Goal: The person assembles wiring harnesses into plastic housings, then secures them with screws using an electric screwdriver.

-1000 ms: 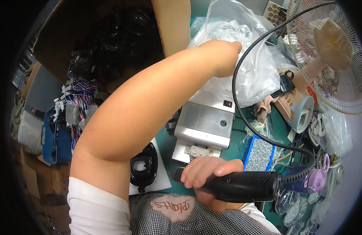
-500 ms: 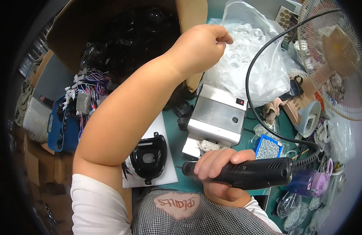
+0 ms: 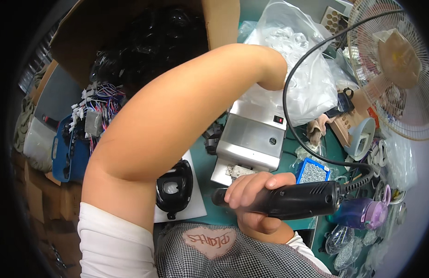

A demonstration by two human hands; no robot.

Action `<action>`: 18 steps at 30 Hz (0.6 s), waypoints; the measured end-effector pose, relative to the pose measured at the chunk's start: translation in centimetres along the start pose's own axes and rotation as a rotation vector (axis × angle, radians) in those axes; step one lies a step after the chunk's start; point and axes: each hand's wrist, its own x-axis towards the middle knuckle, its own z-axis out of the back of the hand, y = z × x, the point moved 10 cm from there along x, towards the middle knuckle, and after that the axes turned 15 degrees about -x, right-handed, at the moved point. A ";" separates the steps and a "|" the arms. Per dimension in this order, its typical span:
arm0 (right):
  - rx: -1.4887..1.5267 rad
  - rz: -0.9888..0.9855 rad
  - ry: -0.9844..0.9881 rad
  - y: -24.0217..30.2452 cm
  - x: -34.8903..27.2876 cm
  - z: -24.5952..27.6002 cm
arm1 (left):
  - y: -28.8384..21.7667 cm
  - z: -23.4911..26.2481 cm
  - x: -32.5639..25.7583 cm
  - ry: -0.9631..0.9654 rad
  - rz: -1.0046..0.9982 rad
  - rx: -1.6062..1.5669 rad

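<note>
A worker's right hand (image 3: pixel 254 197) wraps its fingers (image 3: pixel 244 190) tight around a black corded power tool (image 3: pixel 288 200) at the 5 o'clock part of the view, low over a green bench (image 3: pixel 213 160). The tool lies nearly level, its long axis running from 9 to 3 o'clock: the dark nose pokes out past the knuckles toward 9 o'clock, and the cord (image 3: pixel 293 92) leaves the rear end at 3 o'clock and loops up toward 12.

The left arm (image 3: pixel 177 116) crosses the centre of the view, bent at the elbow and reaching toward 1 o'clock. Its hand drops out of sight behind the wrist, into or against a clear plastic bag (image 3: pixel 307 78) of pale small parts, so whether those fingers are spread or closed cannot be told. The bag lies well apart from the tool, at 12 to 1 o'clock from the right hand; the left arm is plainly the nearer to it.

Between the two stands a silver metal box (image 3: pixel 251 139) with a red switch, just beyond the gripping fingers. A black moulded part (image 3: pixel 175 187) sits on a white sheet (image 3: pixel 196 208) at 7 o'clock, under the left upper arm. A blue tray of screws (image 3: pixel 312 171) lies just above the tool's body, and a table fan (image 3: pixel 395 60) fills the corner at 2 o'clock.
</note>
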 end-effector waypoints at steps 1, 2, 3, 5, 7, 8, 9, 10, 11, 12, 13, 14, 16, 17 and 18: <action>0.022 -0.023 -0.008 0.0 0.0 0.0 | -0.1 0.1 -0.5 0.003 -0.013 0.031; 0.028 -0.023 -0.012 0.2 0.1 0.0 | -0.3 0.2 -1.1 0.006 -0.025 0.063; 0.057 -0.036 -0.009 0.3 0.2 0.0 | 0.6 0.7 -1.8 -0.015 0.092 0.029; 0.067 -0.050 -0.034 -0.2 0.3 0.7 | 0.8 0.7 -0.8 0.023 0.063 0.031; 0.115 -0.082 -0.012 -0.7 0.4 0.6 | 1.1 0.5 -0.7 0.017 0.051 0.018; 0.120 -0.082 -0.014 -0.6 0.4 0.7 | 1.4 0.3 -0.8 0.020 0.054 0.021; 0.122 -0.086 -0.009 -0.5 0.4 0.6 | 1.7 0.1 -0.6 0.029 0.029 -0.004; 0.121 -0.089 -0.007 -0.4 0.5 0.5 | 2.0 -0.2 -0.4 0.039 0.000 -0.030; 0.123 -0.088 -0.011 -0.3 0.5 0.6 | 2.0 -0.1 -0.4 -0.005 -0.059 -0.080; 0.123 -0.102 -0.012 -0.2 0.6 0.6 | 2.3 -0.3 -0.1 -0.003 -0.059 -0.077; 0.123 -0.118 -0.014 -0.3 0.5 0.7 | 2.3 -0.4 -0.1 -0.002 -0.040 -0.068; 0.125 -0.119 -0.017 -0.5 0.6 0.7 | 2.4 -0.5 -0.1 -0.002 -0.022 -0.059; 0.173 -0.104 0.001 -0.6 0.6 0.6 | 2.2 0.0 -0.7 -0.031 -0.013 -0.093; 0.177 -0.105 0.004 -0.6 0.5 0.5 | 2.2 0.5 -1.1 -0.064 -0.005 -0.128; 0.173 -0.105 -0.002 -0.5 0.5 0.4 | 2.4 0.4 -1.2 -0.066 0.000 -0.127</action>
